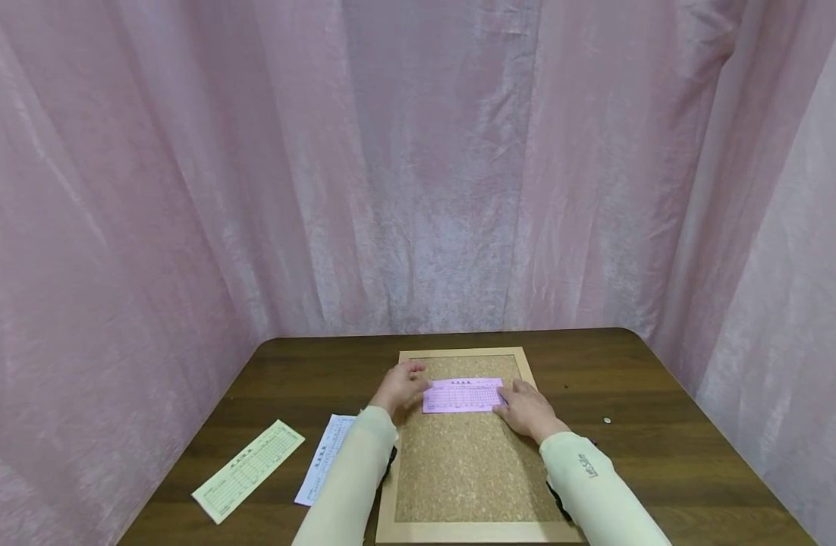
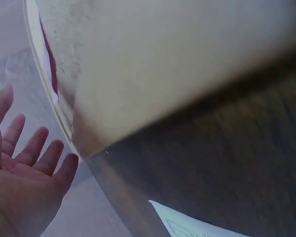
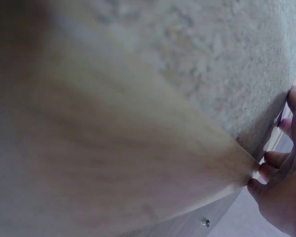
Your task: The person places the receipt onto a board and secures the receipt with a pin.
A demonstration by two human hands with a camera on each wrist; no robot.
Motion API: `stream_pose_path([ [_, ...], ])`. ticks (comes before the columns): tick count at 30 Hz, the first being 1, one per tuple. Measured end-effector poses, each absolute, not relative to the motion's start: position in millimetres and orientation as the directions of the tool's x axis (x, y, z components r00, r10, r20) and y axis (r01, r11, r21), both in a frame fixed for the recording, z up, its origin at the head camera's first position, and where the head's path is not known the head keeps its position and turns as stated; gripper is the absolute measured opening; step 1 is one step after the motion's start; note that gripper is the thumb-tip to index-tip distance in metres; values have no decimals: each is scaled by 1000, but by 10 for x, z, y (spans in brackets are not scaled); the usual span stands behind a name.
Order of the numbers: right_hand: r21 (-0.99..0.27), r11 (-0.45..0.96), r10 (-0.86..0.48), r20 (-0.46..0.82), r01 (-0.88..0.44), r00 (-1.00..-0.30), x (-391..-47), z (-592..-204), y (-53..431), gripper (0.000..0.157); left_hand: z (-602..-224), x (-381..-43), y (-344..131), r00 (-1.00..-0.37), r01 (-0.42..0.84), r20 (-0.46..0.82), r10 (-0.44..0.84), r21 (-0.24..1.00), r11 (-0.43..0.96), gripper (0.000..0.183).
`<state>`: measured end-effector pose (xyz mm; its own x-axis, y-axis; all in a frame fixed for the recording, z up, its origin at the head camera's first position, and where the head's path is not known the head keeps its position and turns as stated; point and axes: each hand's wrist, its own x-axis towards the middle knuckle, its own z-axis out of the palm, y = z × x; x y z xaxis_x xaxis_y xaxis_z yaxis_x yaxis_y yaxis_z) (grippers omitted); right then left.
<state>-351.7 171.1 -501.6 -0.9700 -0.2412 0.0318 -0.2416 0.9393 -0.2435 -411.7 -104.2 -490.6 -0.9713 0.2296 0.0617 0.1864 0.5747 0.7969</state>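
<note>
Left hand [image 1: 400, 387], loosely spread, holds nothing beside the pink paper [image 1: 462, 396] on the corkboard [image 1: 469, 474]; the paper looks light, limp, creasable, best held at its 2 short ends; right hand [image 1: 526, 411], fingers relaxed, touches its right end

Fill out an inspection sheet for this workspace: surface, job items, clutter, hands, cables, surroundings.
Surface: dark brown wood-grain table.
Job items: pink rectangular printed paper slip lying across a wood-framed rectangular cork board.
Clutter: pale green printed paper slip and bluish-white printed paper slip, both left of the board; small pale round object at right, unidentified.
Hands: left hand at the pink slip's left end, contact unclear; right hand touching its right end.
Cables: nothing seen.
Surroundings: pink velvety fabric curtains.
</note>
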Motion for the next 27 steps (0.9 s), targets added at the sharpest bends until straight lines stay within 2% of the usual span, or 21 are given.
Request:
stream_pose_path([
  [5, -242, 941, -237, 27, -237, -971, -3520, -5009, 1711, 50, -4922, -4075, -1062, -942, 280, 85, 325, 734, 619, 55],
  [9, -247, 940, -235, 28, -235, -972, -3522, -5007, 1714, 50, -4946, -4032, -1067, -923, 342, 90, 373, 633, 694, 60],
  [15, -242, 940, -240, 32, -240, -970, -3507, -5012, 1719, 50, -5016, -3971, -1077, -931, 317, 15, 364, 527, 788, 64],
  [27, -267, 935, -237, 24, -235, -971, -3509, -5039, 1720, 52, -5016, -3871, -1076, -937, 257, -85, 339, 490, 833, 65],
])
